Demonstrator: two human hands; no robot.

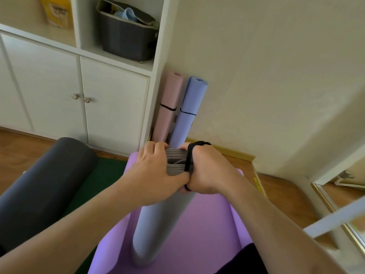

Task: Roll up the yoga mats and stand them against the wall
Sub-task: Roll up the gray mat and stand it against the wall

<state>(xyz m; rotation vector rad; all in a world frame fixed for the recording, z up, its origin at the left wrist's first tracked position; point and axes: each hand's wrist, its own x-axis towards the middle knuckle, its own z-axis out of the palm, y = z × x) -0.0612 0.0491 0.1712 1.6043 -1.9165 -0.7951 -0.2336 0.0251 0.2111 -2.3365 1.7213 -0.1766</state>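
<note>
While the grey rolled mat [158,220] is standing on end on the purple mat [207,220], both hands are working at its top: the left hand [156,171] is curling its fingers round the roll's upper rim, and the right hand [207,171] is gripping the other side with a black elastic band [190,155] looped across its fingers, seemingly being stretched over the end. This mat is looking light and springy, foam that wants to uncoil, so clamping near the top while the band goes on seems sensible; the smooth skin may be slipping a little. It is showing a matte pale grey outside and tight spiral layers at the open end. Beyond the purple mat, a pink roll [169,107] and a blue roll [189,113] are leaning against the wall [256,76], each banded.
</note>
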